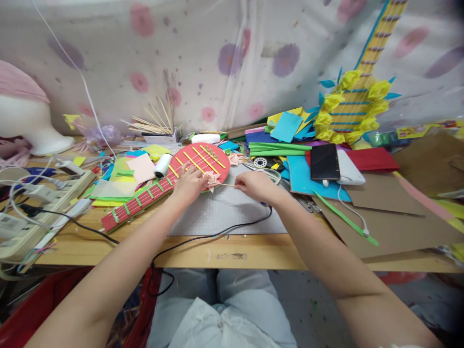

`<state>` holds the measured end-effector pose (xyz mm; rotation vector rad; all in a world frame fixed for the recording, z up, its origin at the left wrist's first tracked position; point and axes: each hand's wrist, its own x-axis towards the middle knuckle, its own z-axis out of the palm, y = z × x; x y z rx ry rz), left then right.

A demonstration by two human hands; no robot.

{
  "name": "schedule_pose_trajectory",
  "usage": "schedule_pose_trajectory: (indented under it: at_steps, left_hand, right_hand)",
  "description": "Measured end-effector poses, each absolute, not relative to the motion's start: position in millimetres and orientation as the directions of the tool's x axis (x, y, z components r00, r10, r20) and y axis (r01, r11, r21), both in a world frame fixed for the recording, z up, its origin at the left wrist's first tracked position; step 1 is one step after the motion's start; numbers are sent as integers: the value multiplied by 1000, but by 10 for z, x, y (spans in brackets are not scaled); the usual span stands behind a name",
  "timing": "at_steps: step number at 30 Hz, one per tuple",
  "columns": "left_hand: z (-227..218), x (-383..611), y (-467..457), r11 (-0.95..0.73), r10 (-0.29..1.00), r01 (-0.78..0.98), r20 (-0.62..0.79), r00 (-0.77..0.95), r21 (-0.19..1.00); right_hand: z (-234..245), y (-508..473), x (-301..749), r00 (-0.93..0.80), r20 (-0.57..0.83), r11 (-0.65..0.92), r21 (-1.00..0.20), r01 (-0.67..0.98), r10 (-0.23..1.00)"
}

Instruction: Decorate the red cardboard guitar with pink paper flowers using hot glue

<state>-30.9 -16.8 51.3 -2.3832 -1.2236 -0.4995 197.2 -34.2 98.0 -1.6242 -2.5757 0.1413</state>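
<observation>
A red cardboard toy lute (222,162), with yellow bars on its round body and green frets along its neck, lies slanted on the table. My left hand (191,184) rests over the lower edge of its body, fingers closed on a small pink crepe-paper flower (211,179). From the right, my right hand (253,185) pinches a thin wooden stick (227,185) whose far end meets the flower. Whether the stick goes into the flower or only touches it, I cannot tell. Another pink paper flower (234,158) lies just beyond the lute.
Beneath my hands is a grey cutting mat (235,217), crossed by a black cable (217,233). A power strip (54,212) and paper sheets (141,167) are at left. A phone (324,162) and cardboard (391,208) are at right. Behind stands a yellow flowered toy guitar (348,116).
</observation>
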Motion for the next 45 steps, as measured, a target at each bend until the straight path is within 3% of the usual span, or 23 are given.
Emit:
schedule_pose_trajectory:
  at_steps: [3, 7, 10, 16, 21, 24, 26, 28, 33, 39, 45]
  left_hand:
    - [532, -313, -189, -540, 672, 824, 500, 546, -172]
    - [600, -337, -226, -558, 646, 823, 568, 511, -105]
    - [689, -382, -225, -528, 653, 849, 632, 417, -14]
    - [798, -718, -99, -309, 688, 940, 716, 118, 142]
    - [826, -1261, -27, -109, 858, 951, 511, -58, 291]
    - [891, -1509, -64, -22, 979, 957, 198, -37, 290]
    - [921, -1580, -105, -25, 999, 967, -25, 33, 254]
    - [913, -1574, -139, -43, 986, 979, -149, 74, 202]
    - [792, -1406, -171, -108, 978, 989, -169, 124, 106]
    - [743, -1424, -167, -136, 986, 978, -80, 150, 157]
    - [841, -1688, -81, -168, 968, 963, -147, 201, 209]
  right_hand:
    - [1122, -377, 2218, -400, 25, 397, -195, 897, 916]
    - [1232, -361, 2585, -318, 90, 324, -428, 844, 944]
    - [1138, -267, 2801, -155, 178, 229, -558, 798, 972]
    - [530, -29, 2947, 110, 310, 84, -550, 831, 944]
    - [60, 7, 2911, 209, 404, 36, -521, 853, 890]
    - [-54, 3, 2863, 209, 462, 63, -507, 859, 862]
    - [-78, 3, 2827, 199, 493, 92, -504, 859, 847]
    - [-84, -4, 2794, 189, 503, 108, -503, 857, 843]
    - [-99, -44, 2755, 202, 499, 81, -488, 869, 843]
    - [-132, -58, 2752, 264, 479, 39, -533, 845, 837]
    - [-154, -49, 2748, 303, 472, 18, -562, 827, 828]
